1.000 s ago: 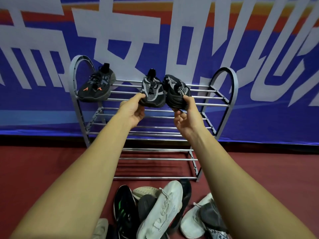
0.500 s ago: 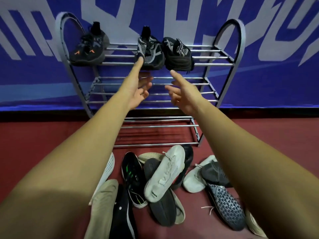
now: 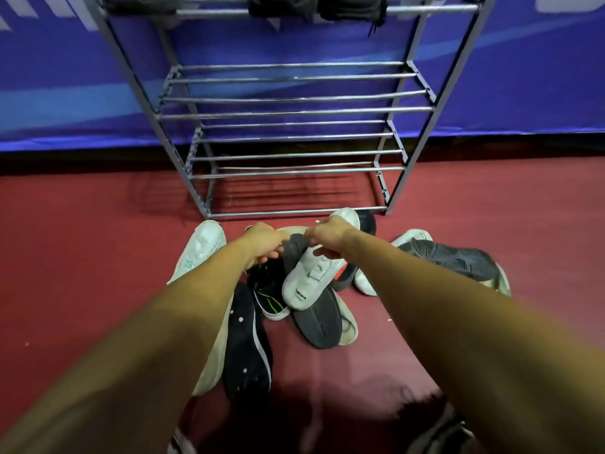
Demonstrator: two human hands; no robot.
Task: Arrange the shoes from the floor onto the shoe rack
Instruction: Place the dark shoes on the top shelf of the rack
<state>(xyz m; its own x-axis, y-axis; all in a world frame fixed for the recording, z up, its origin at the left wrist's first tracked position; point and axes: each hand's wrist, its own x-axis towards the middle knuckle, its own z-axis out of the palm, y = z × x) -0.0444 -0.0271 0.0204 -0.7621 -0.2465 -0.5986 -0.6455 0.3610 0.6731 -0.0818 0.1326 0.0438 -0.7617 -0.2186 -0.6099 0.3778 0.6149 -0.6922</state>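
Shoes (image 3: 304, 317) lie in a loose pile on the red floor (image 3: 82, 257), just in front of the shoe rack (image 3: 294, 109). On top of the pile a white shoe (image 3: 311, 280) rests tilted, heel toward the camera and toe toward the rack. The right hand (image 3: 330, 232) lies over its middle with fingers curled down around the laced upper, gripping it. The left hand (image 3: 263, 244) is just beside it, fingers curled over the mouth of a black shoe with green stripes (image 3: 266, 293); whether it actually holds anything cannot be told. Both bare forearms stretch in from the bottom corners of the view. Under the white shoe a grey shoe (image 3: 319, 329) lies sole up. A dark shoe with white dots (image 3: 245, 348) lies beside the left forearm, touching a pale beige shoe (image 3: 212, 362) partly hidden under that arm. Another white shoe (image 3: 199, 247) lies at the left edge of the pile. To the right, a dark grey shoe (image 3: 451, 260) shows its patterned sole and rests against more white shoes. The rack is grey metal with tiers of thin bars; three dark shoes (image 3: 278, 6) sit on its top tier, cut off by the upper edge of the view. Behind the rack hangs a blue banner (image 3: 523, 77).
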